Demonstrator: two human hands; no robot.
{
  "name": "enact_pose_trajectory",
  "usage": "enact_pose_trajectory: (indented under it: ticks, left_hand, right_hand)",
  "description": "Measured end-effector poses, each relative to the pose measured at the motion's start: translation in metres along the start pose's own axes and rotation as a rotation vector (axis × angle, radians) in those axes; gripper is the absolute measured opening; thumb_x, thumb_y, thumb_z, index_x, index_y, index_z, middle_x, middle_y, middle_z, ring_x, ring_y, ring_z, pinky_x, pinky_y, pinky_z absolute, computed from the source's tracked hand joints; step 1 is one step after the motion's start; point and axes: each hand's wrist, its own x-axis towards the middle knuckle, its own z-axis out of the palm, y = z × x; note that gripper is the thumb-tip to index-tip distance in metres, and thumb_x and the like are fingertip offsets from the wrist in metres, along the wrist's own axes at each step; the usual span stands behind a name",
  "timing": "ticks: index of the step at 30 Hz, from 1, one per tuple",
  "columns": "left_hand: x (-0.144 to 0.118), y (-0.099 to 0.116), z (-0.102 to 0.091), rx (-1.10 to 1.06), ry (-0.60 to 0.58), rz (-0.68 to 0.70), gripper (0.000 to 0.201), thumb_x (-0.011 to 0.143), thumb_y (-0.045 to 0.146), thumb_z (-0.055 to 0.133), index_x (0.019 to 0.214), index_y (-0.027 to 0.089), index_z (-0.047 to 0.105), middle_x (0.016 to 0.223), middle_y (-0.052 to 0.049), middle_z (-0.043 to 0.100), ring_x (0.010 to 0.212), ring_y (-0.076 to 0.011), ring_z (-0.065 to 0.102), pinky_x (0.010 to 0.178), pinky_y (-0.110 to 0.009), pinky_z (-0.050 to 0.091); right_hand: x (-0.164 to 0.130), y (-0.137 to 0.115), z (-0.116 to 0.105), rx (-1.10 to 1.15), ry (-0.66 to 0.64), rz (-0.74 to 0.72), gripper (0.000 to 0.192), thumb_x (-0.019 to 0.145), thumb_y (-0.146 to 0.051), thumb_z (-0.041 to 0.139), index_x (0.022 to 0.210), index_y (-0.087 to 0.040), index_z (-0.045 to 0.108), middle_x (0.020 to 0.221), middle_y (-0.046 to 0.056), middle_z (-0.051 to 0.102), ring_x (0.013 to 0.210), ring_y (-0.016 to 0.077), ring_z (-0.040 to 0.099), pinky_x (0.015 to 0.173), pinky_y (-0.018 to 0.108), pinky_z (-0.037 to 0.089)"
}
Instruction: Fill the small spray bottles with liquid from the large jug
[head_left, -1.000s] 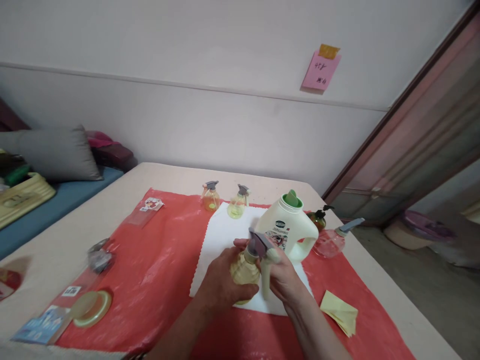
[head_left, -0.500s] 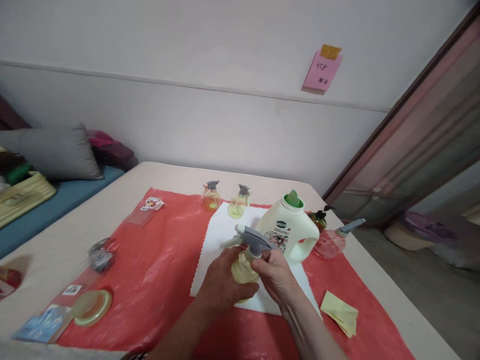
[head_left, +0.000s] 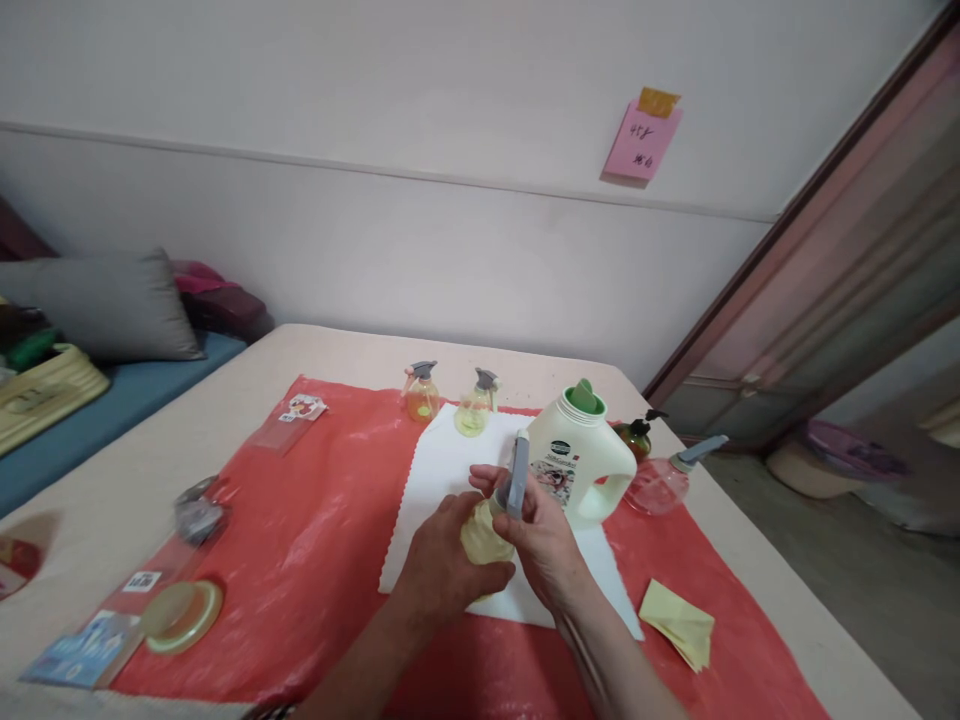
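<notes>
My left hand is wrapped round the clear yellowish body of a spray bottle, low over a white cloth. At its neck, my right hand grips the grey spray head, fingers curled about it. The head's nozzle end points away from me. Just beyond my right hand stands a large cream detergent jug with a green spout in its open mouth. Two more spray bottles are at the back: one with orange liquid, one with pale yellow liquid.
To the right lie a pink bottle with a grey sprayer, a dark green pump bottle and a folded yellow cloth. On the left of the red sheet are a round lid and plastic packaging.
The grey spray head has turned on the bottle, its nozzle swinging from the left to face away from me. My right hand has turned with it; my left hand stays round the body.
</notes>
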Motion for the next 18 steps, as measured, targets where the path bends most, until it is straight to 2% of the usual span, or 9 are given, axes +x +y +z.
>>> enact_pose_trajectory:
  ticks: [4, 6, 8, 11, 14, 16, 18]
  left_hand:
    - [0.000, 0.001, -0.003, -0.018, 0.010, 0.000, 0.057, 0.067, 0.025, 0.081, 0.123, 0.026, 0.070, 0.123, -0.006, 0.073, 0.108, -0.0299, 0.069, 0.093, -0.040, 0.052]
    - [-0.001, 0.003, -0.005, -0.002, 0.010, -0.020, 0.056, 0.067, 0.024, 0.080, 0.121, 0.025, 0.070, 0.123, -0.006, 0.073, 0.109, -0.0305, 0.069, 0.094, -0.041, 0.051]
    - [-0.002, 0.006, -0.005, 0.004, 0.018, -0.037, 0.057, 0.067, 0.024, 0.079, 0.122, 0.024, 0.069, 0.121, -0.007, 0.073, 0.108, -0.0308, 0.069, 0.092, -0.041, 0.051]
    - [-0.003, 0.007, -0.001, 0.036, 0.067, -0.044, 0.054, 0.066, 0.025, 0.080, 0.119, 0.025, 0.070, 0.115, -0.006, 0.074, 0.103, -0.0304, 0.070, 0.087, -0.039, 0.052]
    - [-0.002, 0.008, 0.003, 0.065, 0.098, -0.033, 0.051, 0.067, 0.027, 0.079, 0.117, 0.025, 0.072, 0.113, -0.006, 0.073, 0.102, -0.0302, 0.071, 0.088, -0.039, 0.052]
    - [-0.002, 0.010, 0.002, 0.041, 0.101, -0.017, 0.054, 0.069, 0.028, 0.079, 0.122, 0.025, 0.071, 0.118, -0.007, 0.073, 0.106, -0.0303, 0.070, 0.092, -0.040, 0.053]
    - [-0.003, 0.012, -0.003, -0.038, 0.046, -0.008, 0.058, 0.068, 0.025, 0.080, 0.125, 0.023, 0.071, 0.122, -0.008, 0.074, 0.109, -0.0304, 0.070, 0.093, -0.039, 0.053]
  right_hand:
    - [-0.003, -0.005, 0.000, 0.071, -0.059, 0.029, 0.061, 0.068, -0.056, 0.092, 0.122, -0.029, 0.079, 0.133, 0.009, 0.075, 0.138, 0.0353, 0.059, 0.119, 0.051, 0.040]
    - [-0.003, -0.006, -0.001, 0.067, -0.085, 0.063, 0.053, 0.075, -0.055, 0.087, 0.120, -0.027, 0.080, 0.131, 0.010, 0.076, 0.133, 0.0346, 0.061, 0.116, 0.051, 0.041]
    - [-0.003, -0.004, 0.001, 0.023, -0.082, 0.063, 0.053, 0.077, -0.058, 0.086, 0.119, -0.026, 0.080, 0.128, 0.010, 0.077, 0.123, 0.0327, 0.065, 0.109, 0.049, 0.046]
    - [-0.002, 0.005, 0.007, -0.047, 0.018, 0.005, 0.058, 0.071, -0.059, 0.091, 0.119, -0.029, 0.077, 0.126, 0.009, 0.076, 0.116, 0.0300, 0.067, 0.101, 0.045, 0.051]
    - [-0.002, 0.010, 0.012, -0.094, 0.121, -0.044, 0.056, 0.068, -0.058, 0.094, 0.114, -0.030, 0.076, 0.129, 0.007, 0.075, 0.123, 0.0303, 0.064, 0.105, 0.044, 0.050]
    - [-0.003, 0.007, 0.009, -0.094, 0.060, -0.032, 0.060, 0.064, -0.058, 0.096, 0.114, -0.029, 0.077, 0.136, 0.008, 0.073, 0.129, 0.0325, 0.062, 0.109, 0.046, 0.048]
    - [-0.003, -0.001, 0.002, -0.083, -0.088, 0.015, 0.070, 0.063, -0.061, 0.095, 0.123, -0.029, 0.076, 0.140, 0.010, 0.071, 0.131, 0.0349, 0.062, 0.110, 0.047, 0.047]
